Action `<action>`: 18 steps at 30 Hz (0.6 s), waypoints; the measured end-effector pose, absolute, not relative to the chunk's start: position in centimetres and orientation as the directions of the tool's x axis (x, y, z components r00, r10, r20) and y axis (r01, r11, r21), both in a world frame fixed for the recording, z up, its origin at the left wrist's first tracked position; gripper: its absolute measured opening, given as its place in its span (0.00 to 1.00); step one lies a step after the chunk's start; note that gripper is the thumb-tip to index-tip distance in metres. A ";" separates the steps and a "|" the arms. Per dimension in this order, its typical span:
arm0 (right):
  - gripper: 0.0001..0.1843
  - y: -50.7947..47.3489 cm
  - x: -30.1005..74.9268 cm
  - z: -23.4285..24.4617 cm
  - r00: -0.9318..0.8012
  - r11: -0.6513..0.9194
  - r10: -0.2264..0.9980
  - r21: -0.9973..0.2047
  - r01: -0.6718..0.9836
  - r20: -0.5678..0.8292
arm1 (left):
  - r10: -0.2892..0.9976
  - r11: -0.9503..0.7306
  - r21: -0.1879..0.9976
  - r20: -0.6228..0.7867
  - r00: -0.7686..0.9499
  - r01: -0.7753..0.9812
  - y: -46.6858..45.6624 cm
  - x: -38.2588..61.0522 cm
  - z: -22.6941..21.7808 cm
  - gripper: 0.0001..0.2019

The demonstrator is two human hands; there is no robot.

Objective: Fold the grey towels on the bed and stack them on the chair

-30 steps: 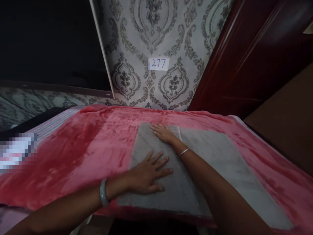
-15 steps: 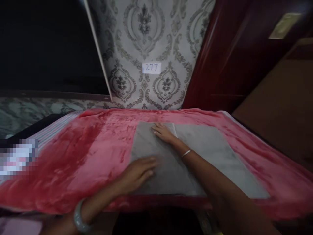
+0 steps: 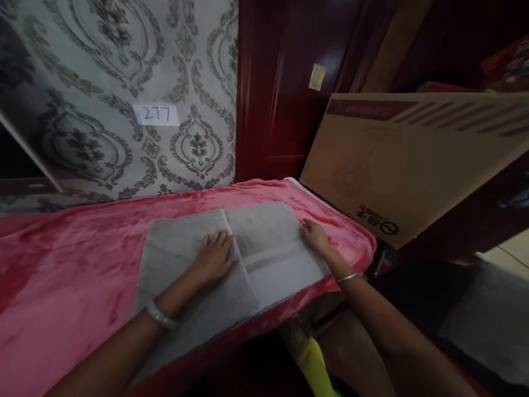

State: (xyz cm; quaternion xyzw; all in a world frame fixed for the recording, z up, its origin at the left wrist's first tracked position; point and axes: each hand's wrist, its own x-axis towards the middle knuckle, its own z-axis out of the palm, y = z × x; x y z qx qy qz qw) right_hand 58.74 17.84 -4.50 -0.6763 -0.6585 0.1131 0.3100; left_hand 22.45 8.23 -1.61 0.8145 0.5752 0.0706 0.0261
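A grey towel lies partly folded on a red plush blanket that covers a raised surface. My left hand rests flat on the folded left layer, fingers stretched out near the fold's edge. My right hand sits at the towel's right edge, fingers bent down onto the cloth; whether it pinches the edge is unclear. Each wrist carries a bangle.
A large cardboard box leans at the right, close to the blanket's corner. Patterned wallpaper with a paper label reading 277 is behind. A dark red wooden door stands at the back. Something yellow shows below the edge.
The view has swung to the right. My right hand moved from the towel's far middle to its right edge. My left hand slid forward onto the folded layer.
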 end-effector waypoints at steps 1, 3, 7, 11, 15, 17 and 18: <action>0.29 17.9 59.7 -4.6 0.137 0.018 0.963 -0.565 0.825 0.230 | 0.943 -0.328 0.104 0.093 0.319 0.939 8.2 22.9 -2.2 0.30; 0.28 18.1 61.0 -4.8 0.154 -0.026 0.971 -0.564 0.825 0.181 | 0.944 -0.321 0.082 0.106 0.312 0.944 7.9 23.3 -3.2 0.30; 0.22 19.0 61.7 -4.8 0.077 -0.007 0.993 -0.592 0.806 0.092 | 0.941 -0.327 0.068 0.111 0.319 0.942 7.7 23.0 -3.9 0.31; 0.20 19.8 61.5 -4.1 0.011 -0.004 1.000 -0.642 0.767 0.007 | 0.933 -0.344 0.061 0.135 0.333 0.937 7.7 22.7 -4.0 0.31; 0.19 19.6 61.8 -3.1 -0.034 -0.025 0.997 -0.699 0.715 -0.071 | 0.933 -0.344 0.086 0.142 0.330 0.935 7.7 22.7 -4.1 0.31; 0.20 19.2 62.1 -2.5 -0.065 -0.064 0.988 -0.763 0.643 -0.138 | 0.933 -0.345 0.111 0.145 0.329 0.932 7.6 22.7 -4.1 0.31; 0.21 19.1 62.2 -2.2 -0.086 -0.088 0.981 -0.794 0.602 -0.174 | 0.932 -0.350 0.126 0.151 0.331 0.928 7.6 22.7 -4.1 0.31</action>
